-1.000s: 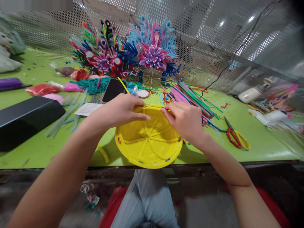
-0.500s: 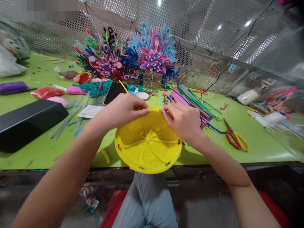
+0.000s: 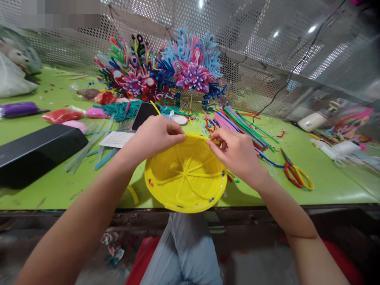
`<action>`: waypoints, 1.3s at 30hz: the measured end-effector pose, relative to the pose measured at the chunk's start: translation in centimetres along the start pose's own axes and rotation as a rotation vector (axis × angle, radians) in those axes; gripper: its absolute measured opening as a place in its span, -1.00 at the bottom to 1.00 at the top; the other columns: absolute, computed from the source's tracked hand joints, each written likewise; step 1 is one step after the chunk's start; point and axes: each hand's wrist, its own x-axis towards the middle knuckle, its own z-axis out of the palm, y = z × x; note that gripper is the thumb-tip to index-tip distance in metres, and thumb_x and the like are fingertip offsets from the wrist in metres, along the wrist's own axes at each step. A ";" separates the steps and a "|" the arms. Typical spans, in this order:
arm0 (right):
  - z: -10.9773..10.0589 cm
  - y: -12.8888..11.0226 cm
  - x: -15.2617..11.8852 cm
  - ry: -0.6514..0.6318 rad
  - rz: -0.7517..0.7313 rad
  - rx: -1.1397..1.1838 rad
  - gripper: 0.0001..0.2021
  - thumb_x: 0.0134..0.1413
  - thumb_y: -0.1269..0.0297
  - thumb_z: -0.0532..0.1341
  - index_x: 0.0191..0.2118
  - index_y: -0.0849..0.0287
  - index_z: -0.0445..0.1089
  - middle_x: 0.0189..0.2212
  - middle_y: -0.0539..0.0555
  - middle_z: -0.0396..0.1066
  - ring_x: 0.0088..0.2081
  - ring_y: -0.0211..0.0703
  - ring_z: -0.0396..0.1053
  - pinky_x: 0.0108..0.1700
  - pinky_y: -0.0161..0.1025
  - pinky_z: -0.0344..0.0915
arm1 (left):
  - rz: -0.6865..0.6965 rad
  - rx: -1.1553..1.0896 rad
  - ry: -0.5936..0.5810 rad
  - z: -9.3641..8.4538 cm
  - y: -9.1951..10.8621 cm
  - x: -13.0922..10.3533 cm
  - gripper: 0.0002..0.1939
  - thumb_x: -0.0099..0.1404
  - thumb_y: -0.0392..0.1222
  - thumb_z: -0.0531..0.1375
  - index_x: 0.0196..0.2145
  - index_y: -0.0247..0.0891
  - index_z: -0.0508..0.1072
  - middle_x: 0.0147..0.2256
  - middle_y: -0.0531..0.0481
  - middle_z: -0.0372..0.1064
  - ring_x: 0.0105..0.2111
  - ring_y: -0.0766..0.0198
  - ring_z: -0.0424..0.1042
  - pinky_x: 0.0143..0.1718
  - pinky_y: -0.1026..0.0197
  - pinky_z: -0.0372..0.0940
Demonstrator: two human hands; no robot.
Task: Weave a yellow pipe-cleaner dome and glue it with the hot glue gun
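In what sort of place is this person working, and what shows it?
Probably a handicraft workshop: a colourful flower-like decoration stands at the back of the green table, where coloured strips and scissors also lie.

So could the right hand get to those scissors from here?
Probably yes: the scissors lie to the right of the right hand, with only low-lying bits like the blue stem between, though it would likely have to leave the bowl first.
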 end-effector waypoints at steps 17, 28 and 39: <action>1.2 -0.3 0.1 0.036 -0.009 -0.149 -0.85 0.21 0.28 0.17 -0.33 0.18 0.46 -0.43 0.03 0.55 -0.36 -0.23 0.44 -0.37 -0.27 0.04 | 0.096 -0.219 -0.101 0.3 -0.9 0.3 -0.59 0.13 0.09 0.17 -0.27 -0.31 0.57 -0.28 -0.12 0.59 -0.31 0.21 0.49 -0.33 0.29 0.31; 1.3 -0.8 0.4 0.051 -0.011 -0.178 -0.78 0.30 0.23 0.11 -0.29 0.18 0.45 -0.45 0.03 0.54 -0.41 -0.24 0.40 -0.38 -0.25 -0.01 | 0.091 -0.104 -0.040 0.1 -0.7 0.1 -0.64 0.13 0.04 0.17 -0.34 -0.31 0.58 -0.34 -0.12 0.58 -0.33 0.19 0.49 -0.33 0.26 0.29; 0.8 -1.4 0.5 0.044 -0.049 -0.222 -0.74 0.29 0.27 0.09 -0.36 0.18 0.46 -0.48 0.04 0.53 -0.44 -0.25 0.40 -0.40 -0.23 -0.05 | 0.127 -0.063 -0.027 0.1 0.0 -0.3 -0.71 0.13 -0.03 0.12 -0.38 -0.30 0.52 -0.39 -0.07 0.52 -0.35 0.22 0.48 -0.31 0.27 0.27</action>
